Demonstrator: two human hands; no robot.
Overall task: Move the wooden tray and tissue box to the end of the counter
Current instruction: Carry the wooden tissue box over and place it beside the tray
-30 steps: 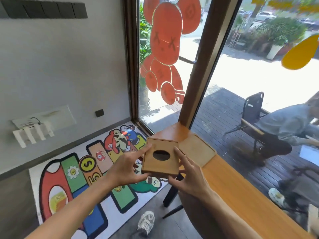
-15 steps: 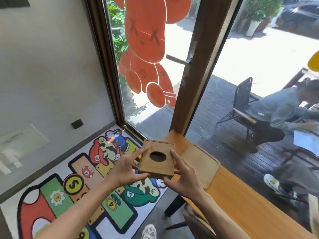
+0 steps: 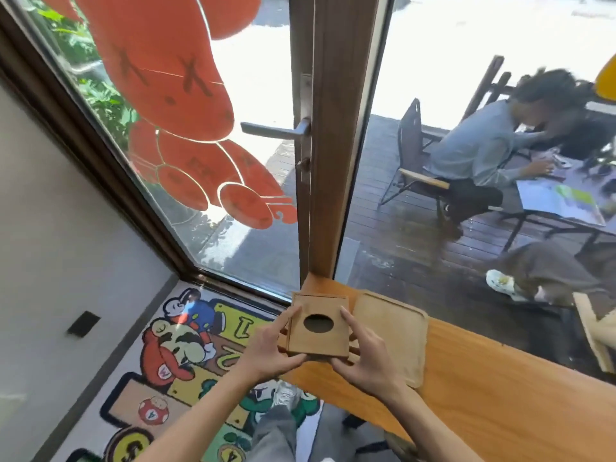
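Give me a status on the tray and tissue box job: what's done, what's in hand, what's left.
Done: the wooden tray already lies flat at the end of the counter, near the window post. In hand: the tissue box is gripped on both sides by the left hand and right hand, at the counter's end beside the tray. Whether it touches the surface yet is unclear. Left: set it down and let go.

Sunlit glazed door [image 3: 233, 95], cartoon rug [image 3: 186, 361]

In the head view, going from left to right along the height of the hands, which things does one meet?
Wall socket → cartoon floor mat → left hand → tissue box → right hand → wooden tray → counter.
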